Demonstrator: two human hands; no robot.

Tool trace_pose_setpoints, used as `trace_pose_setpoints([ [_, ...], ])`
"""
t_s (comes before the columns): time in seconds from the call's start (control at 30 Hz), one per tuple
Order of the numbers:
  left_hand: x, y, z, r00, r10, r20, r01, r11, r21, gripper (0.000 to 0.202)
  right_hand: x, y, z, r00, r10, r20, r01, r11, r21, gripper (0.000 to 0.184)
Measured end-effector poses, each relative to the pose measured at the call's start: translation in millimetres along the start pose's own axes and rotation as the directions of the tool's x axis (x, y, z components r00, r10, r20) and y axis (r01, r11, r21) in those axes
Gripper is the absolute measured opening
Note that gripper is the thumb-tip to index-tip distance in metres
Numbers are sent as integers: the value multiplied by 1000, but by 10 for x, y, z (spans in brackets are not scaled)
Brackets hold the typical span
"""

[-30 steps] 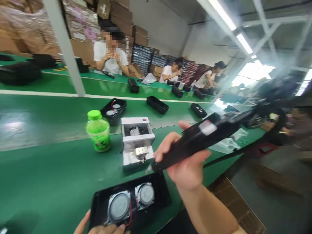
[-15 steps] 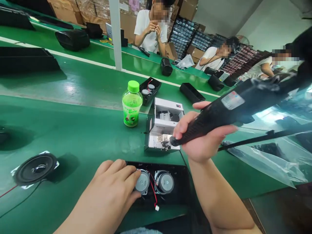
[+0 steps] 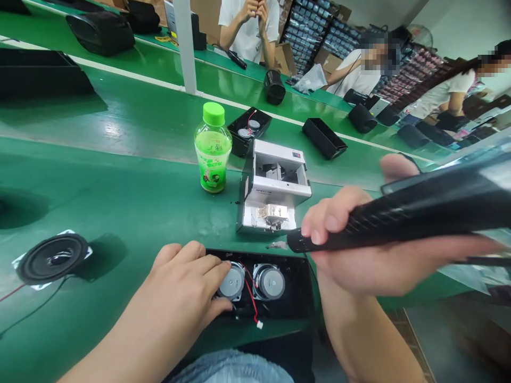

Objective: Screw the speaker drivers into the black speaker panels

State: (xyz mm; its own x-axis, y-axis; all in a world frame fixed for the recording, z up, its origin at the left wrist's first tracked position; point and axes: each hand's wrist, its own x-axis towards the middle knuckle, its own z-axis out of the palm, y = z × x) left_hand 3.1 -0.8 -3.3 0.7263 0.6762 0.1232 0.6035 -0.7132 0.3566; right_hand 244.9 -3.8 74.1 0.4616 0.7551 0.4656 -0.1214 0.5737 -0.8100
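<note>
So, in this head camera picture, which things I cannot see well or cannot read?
All in the head view:
- The rear end of the black electric screwdriver: cut off by the right edge.
- The left side of the left speaker driver: hidden by the left hand.
- Part of the screwdriver's grip: hidden by the right hand.
- The print on the white box and the green-capped bottle: too small to read.

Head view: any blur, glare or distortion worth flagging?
Head view: the screwdriver and right hand look slightly blurred up close; glare sits on the green bench; the wide lens bends and tilts the bench edges; the loose speaker casts a soft shadow.
</note>
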Motion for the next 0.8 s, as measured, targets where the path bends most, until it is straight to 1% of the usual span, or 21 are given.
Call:
trace_pose_setpoints([
  [0.07, -1, 6, -5, 1000, 10, 16, -10, 1000, 24, 42, -55, -125, 24, 999, 44, -12, -44, 999, 0, 60],
  [0.13, 18, 10, -15, 999, 10, 44, -12, 999, 44, 41, -98, -181, 48, 995, 99, 15, -99, 995, 6, 58],
  [0.2, 48, 7, -31, 997, 12, 75, -17, 998, 56, 45, -135, -159, 56, 986, 153, 73, -156, 987, 35, 59],
  [0.3, 88, -8, -61, 993, 21, 112, -25, 999, 41, 52, -187, -52, 36, 964, 221, 147, -237, 966, 101, 60],
  [0.4, 99, -29, -82, 992, 23, 124, -23, 1000, -3, 46, -224, 30, 0, 960, 219, 172, -248, 954, 170, 61],
  [0.47, 93, -39, -84, 993, 24, 116, -22, 999, -23, 43, -235, 45, -27, 958, 216, 190, -251, 950, 186, 61],
  [0.67, 92, -34, -55, 997, 15, 79, -14, 1000, -12, 33, -226, 26, -99, 940, 268, 210, -293, 951, 99, 58],
  [0.8, 107, -14, -47, 997, 25, 67, -26, 1000, 6, 34, -215, 58, -101, 935, 281, 216, -298, 953, 53, 59],
])
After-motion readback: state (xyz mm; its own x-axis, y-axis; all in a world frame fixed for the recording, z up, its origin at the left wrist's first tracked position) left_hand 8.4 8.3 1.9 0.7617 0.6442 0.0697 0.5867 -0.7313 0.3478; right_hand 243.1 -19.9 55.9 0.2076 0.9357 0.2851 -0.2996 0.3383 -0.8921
